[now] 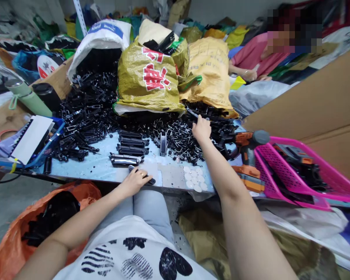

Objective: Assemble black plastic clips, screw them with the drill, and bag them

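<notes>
My left hand rests at the table's front edge, its fingers closed over a long black plastic part whose two ends stick out. My right hand is stretched to the back of the table, its fingers closed on the near end of another long black part. Beneath and beside it lies a heap of small black pieces with silvery pins. Several long black assemblies lie in a row ahead of my left hand. A small upright grey-black fixture stands between the row and the heap.
A cordless drill and pink basket are at right. Full sacks line the back, by piled black parts. A blue tray and green bottle stand left. Another person sits beyond.
</notes>
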`<state>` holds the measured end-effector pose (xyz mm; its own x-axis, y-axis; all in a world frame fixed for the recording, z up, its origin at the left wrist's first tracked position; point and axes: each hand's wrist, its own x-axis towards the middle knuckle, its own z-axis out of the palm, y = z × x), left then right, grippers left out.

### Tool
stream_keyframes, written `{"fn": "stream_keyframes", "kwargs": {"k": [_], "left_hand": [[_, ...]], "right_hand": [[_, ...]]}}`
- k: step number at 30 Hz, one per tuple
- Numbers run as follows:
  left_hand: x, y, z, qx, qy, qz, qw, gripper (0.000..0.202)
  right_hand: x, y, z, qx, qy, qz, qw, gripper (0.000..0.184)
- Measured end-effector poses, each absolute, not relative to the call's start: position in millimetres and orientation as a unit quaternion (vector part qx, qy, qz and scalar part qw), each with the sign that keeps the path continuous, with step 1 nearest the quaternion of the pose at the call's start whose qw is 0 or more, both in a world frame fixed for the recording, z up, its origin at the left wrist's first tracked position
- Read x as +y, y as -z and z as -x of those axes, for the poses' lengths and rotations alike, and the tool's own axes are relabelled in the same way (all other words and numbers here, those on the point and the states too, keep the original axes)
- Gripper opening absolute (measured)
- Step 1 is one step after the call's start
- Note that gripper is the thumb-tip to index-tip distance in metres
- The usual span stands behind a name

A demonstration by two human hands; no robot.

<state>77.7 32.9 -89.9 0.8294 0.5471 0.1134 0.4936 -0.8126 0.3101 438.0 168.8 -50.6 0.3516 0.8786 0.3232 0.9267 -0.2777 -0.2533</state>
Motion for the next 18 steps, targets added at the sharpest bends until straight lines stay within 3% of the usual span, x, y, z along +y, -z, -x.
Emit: {"fn": "stream_keyframes", "kwargs": {"k": [3,6,11,14,18], "left_hand": [[44,82,-86,0.279,-0.056,-0.952,0.114,0.048],[48,77,-87,0.296,-0.051,-0.95,0.079,0.048],[51,84,-73,0.335,-0.037,-0.939,0.075,0.047],[53,92,-67,0.35,-0.038,-0.933,0.079,0.044],[56,95,-68,0.343,-0.037,-0.934,0.092,0.027]], "right_hand": [[202,42,-473,-0.561,0.062,0.802,0.196,0.05],[216,33,-486,-0.57,0.057,0.794,0.205,0.037],[191,21,-482,-0.613,0.116,0.748,0.227,0.03],[144,34,-455,-0.678,0.119,0.702,0.186,0.027],[68,74,-404,-0.84,0.022,0.541,0.038,0.016]]}}
